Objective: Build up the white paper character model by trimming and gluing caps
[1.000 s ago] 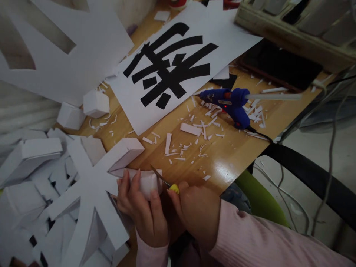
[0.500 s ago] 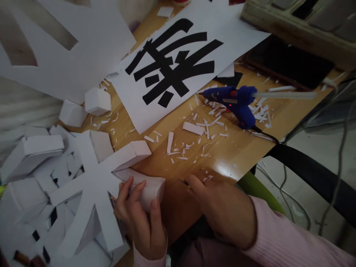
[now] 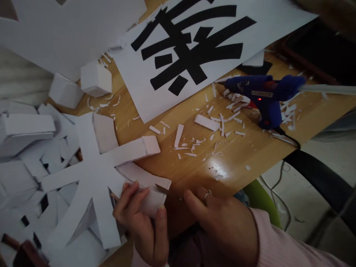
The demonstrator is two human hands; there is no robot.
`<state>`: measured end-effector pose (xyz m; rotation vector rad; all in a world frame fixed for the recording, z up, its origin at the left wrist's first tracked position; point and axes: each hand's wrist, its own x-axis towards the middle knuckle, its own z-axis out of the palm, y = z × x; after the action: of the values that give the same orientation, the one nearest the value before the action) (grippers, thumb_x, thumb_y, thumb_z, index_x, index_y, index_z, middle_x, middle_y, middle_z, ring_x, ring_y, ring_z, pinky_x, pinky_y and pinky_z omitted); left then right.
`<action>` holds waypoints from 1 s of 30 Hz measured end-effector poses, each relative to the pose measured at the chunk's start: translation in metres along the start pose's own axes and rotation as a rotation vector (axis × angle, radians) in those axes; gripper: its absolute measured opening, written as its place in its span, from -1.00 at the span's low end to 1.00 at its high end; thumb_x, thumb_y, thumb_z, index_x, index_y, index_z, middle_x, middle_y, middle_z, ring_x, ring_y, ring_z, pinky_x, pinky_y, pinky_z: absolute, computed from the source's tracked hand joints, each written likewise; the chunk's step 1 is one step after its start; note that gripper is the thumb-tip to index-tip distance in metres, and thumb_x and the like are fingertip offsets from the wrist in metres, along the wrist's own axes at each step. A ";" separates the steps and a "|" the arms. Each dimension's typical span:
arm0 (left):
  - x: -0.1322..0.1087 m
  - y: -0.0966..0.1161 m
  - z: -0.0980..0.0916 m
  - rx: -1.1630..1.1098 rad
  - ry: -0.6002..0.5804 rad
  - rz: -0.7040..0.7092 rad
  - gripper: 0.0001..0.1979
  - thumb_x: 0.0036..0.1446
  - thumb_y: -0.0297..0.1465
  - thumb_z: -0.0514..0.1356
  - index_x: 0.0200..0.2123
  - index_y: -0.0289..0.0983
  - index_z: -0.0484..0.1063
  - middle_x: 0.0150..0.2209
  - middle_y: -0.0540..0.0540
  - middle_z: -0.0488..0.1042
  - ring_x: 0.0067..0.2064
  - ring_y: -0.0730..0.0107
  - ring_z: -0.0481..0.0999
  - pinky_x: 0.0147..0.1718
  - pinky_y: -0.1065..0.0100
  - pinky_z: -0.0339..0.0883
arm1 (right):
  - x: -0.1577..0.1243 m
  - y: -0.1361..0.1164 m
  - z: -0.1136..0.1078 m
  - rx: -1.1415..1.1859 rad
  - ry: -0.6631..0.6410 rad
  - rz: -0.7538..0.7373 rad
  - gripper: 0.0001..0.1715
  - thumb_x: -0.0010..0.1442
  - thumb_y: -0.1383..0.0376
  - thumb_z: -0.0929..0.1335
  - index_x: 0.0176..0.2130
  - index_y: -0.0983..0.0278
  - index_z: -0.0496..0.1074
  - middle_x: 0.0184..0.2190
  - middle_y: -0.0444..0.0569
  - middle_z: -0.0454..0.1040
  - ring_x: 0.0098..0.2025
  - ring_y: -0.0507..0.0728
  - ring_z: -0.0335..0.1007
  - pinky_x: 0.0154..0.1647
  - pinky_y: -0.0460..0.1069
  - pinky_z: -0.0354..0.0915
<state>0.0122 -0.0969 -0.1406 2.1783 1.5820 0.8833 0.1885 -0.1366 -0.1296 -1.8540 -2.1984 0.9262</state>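
Observation:
A large white three-dimensional paper character (image 3: 91, 163) with raised side walls lies at the lower left. My left hand (image 3: 141, 218) is closed around one of its arms, thumb on the near end and fingers over the top. At that end a narrow dark gap shows between the curved side strip (image 3: 148, 176) and the part under my fingers. Just to the right, my right hand (image 3: 217, 218), with a ring on one finger, is closed in a pinch. A tiny thin tip shows beside its fingertips; the rest of what it holds is hidden.
A blue glue gun (image 3: 263, 94) with a lit red light and a glue stick lies among paper scraps (image 3: 207, 122). A printed sheet with a black character (image 3: 133, 89) lies behind. White paper blocks (image 3: 96, 79) stand left; the table edge and a green chair (image 3: 263, 202) are right.
The view has shifted closer. A dark gap has appeared at the end of the arm in my left hand. The dark pointed tip at my right hand now shows less.

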 end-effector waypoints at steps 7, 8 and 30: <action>0.001 0.002 -0.002 0.010 -0.025 -0.005 -0.53 0.14 -0.48 0.16 0.14 -0.17 0.27 0.14 -0.17 0.20 0.33 0.04 0.14 0.38 -0.18 -0.23 | 0.015 -0.006 -0.009 -0.068 -0.028 0.001 -0.46 -0.05 0.51 0.39 -0.05 0.19 0.34 -0.45 -0.13 0.53 -0.64 0.09 0.39 -0.65 0.00 -0.42; 0.001 0.003 -0.002 0.017 -0.028 -0.003 -0.54 0.15 -0.48 0.15 0.13 -0.17 0.27 0.13 -0.17 0.21 0.33 0.04 0.14 0.38 -0.18 -0.25 | 0.017 -0.008 -0.010 -0.079 -0.038 0.013 -0.49 -0.02 0.49 0.38 -0.05 0.18 0.35 -0.45 -0.12 0.54 -0.65 0.10 0.40 -0.65 0.00 -0.44; 0.003 0.005 -0.002 0.076 -0.035 0.030 -0.50 0.18 -0.46 0.13 0.20 -0.19 0.27 0.17 -0.20 0.20 0.32 -0.04 0.14 0.37 -0.18 -0.19 | 0.015 -0.010 -0.008 -0.057 -0.055 0.050 -0.59 0.01 0.47 0.36 -0.11 0.18 0.37 -0.50 -0.13 0.53 -0.67 0.12 0.43 -0.65 -0.01 -0.40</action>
<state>0.0154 -0.0962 -0.1347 2.2622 1.5951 0.8019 0.1801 -0.1208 -0.1225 -1.9396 -2.2423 0.9436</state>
